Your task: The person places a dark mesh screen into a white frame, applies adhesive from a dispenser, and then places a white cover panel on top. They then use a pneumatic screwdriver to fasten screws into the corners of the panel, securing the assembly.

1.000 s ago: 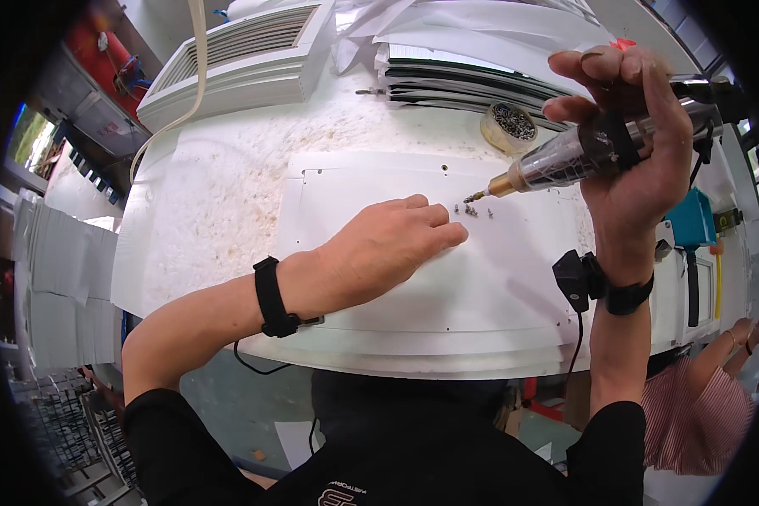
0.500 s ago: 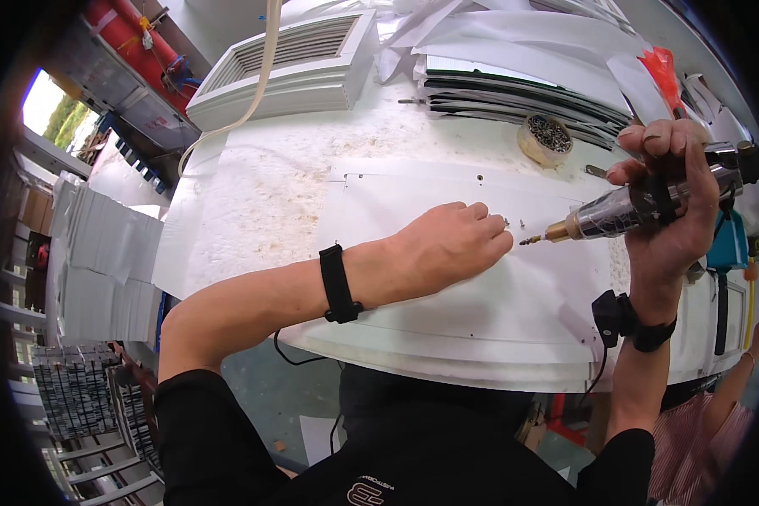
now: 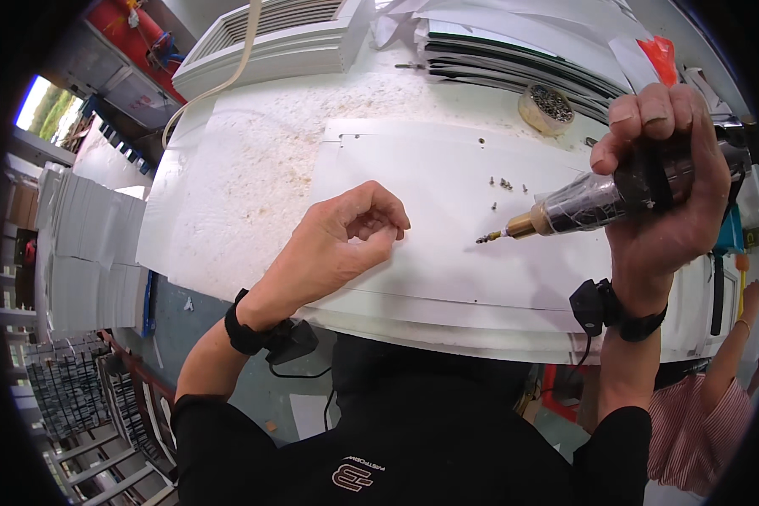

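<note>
My right hand [image 3: 670, 177] is wrapped round a pneumatic screwdriver [image 3: 594, 201], whose bit points left and hangs above a white panel [image 3: 430, 185]. Several small screws [image 3: 505, 183] lie loose on the panel just beyond the bit. To the left of the bit, my left hand [image 3: 346, 232] hovers over the panel's near left part, fingers curled and thumb against the fingertips. Whatever is pinched there, if anything, is hidden. Small dark holes show along the panel's edges.
A round tub of screws [image 3: 546, 110] stands at the back right, beside a stack of dark-edged sheets [image 3: 514, 72]. White louvred frames [image 3: 270, 55] sit at the back left, a pale hose [image 3: 249, 51] hanging before them. Another person's arm [image 3: 729, 350] shows at the lower right.
My left hand has drawn back left and toward me from the loose screws, turning over with its fingers curled. The screwdriver's tip has shifted left. The whole view has moved slightly.
</note>
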Motion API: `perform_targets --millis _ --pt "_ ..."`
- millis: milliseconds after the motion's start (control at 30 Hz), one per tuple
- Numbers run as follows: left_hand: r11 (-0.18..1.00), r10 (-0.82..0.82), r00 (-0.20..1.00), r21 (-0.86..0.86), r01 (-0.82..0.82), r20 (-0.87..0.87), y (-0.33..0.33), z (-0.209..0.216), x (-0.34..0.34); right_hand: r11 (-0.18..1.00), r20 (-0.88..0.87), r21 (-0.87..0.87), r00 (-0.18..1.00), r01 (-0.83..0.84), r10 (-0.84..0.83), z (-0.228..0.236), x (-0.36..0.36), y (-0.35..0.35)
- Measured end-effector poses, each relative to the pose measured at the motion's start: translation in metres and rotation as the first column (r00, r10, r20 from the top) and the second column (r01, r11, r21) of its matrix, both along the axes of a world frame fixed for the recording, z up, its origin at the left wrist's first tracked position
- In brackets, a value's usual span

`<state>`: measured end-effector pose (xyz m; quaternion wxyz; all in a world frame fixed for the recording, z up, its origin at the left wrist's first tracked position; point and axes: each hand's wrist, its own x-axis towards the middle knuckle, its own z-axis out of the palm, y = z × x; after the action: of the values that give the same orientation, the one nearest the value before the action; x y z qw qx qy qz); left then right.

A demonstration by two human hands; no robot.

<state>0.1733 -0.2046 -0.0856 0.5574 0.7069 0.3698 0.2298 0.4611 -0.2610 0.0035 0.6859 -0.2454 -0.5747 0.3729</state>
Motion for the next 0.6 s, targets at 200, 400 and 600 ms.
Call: perform_targets --millis 200,400,600 --pt "0.974 0.205 0.975 -0.11 -0.196 0.084 -0.011 -0.009 -0.053 0.977 -0.062 0.023 0.975 -0.21 0.211 0.001 -0.041 0.02" --pt "0.954 0.301 0.953 0.01 -0.3 -0.046 -0.025 -0.015 -0.07 0.948 -0.115 0.018 0.941 -0.318 0.318 0.0 -0.071 0.045" --pt "0.94 0.333 0.941 0.054 -0.336 0.064 -0.023 -0.022 -0.07 0.937 -0.093 -0.012 0.934 -0.348 0.345 -0.006 -0.086 0.061"
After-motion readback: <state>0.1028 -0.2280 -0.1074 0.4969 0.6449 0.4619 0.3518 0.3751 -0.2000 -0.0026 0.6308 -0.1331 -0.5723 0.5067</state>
